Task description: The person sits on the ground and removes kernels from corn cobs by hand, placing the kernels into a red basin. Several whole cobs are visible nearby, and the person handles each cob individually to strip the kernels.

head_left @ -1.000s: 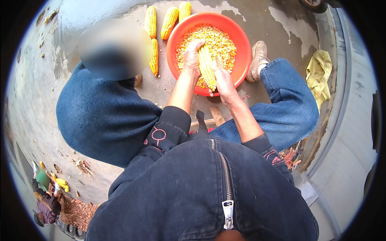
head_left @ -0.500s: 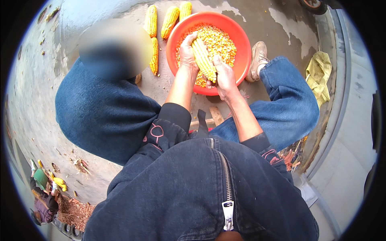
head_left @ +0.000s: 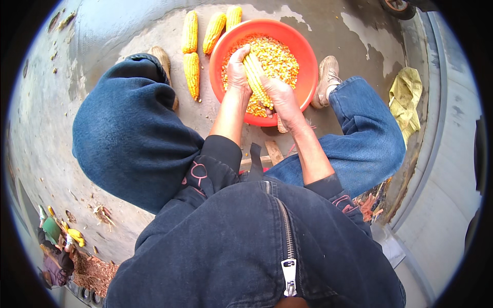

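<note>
Over a red plastic basin [head_left: 307,66] I hold an ear of corn [head_left: 255,77], tilted, its upper end pointing away from me. My left hand [head_left: 238,72] is wrapped round its upper left side. Closed on the ear's lower end is my right hand [head_left: 282,98], its thumb lying across the rows of kernels. The fingers beneath the ear are partly hidden. Below the hands, loose corn kernels [head_left: 280,59] cover the bottom of the basin. Part of a bare-looking cob [head_left: 281,124] shows under my right wrist.
Left of the basin, several whole ears of corn [head_left: 191,74] lie on the concrete floor. A yellowish sack [head_left: 405,95] lies by the wall at right. My shoes [head_left: 327,77] flank the basin. Far lower left, another person [head_left: 54,264] is beside a pile of cobs [head_left: 95,272].
My right thumb and hand have shifted up and left across the ear. The left hand keeps its grip. The view has moved slightly, and a cob now shows below my right wrist.
</note>
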